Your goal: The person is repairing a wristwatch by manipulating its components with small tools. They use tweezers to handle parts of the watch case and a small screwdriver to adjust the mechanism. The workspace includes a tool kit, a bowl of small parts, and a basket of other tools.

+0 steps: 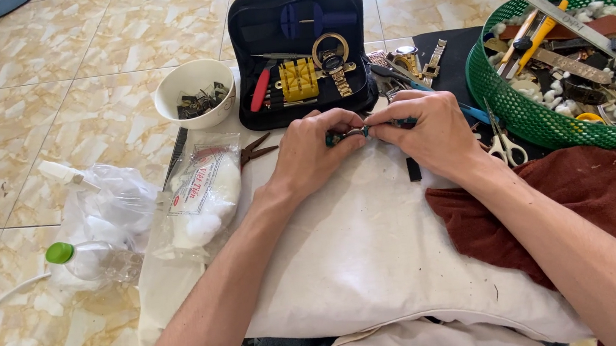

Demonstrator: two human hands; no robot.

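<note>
A: Where is the watch?
B: On the white cushion, just in front of the black tool case.
A: Finger state?
B: Left hand and right hand both pinched on the watch, meeting at the cushion's far edge.

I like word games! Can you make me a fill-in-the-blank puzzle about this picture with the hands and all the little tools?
1. The left hand and right hand together hold a small watch part over a ____ cloth.
2. The basket full of tools is ____.
3. The white bowl stands ____ of the black tool case.
4. The clear bottle has a ____ cap.

Missing words: white; green; left; green
</note>
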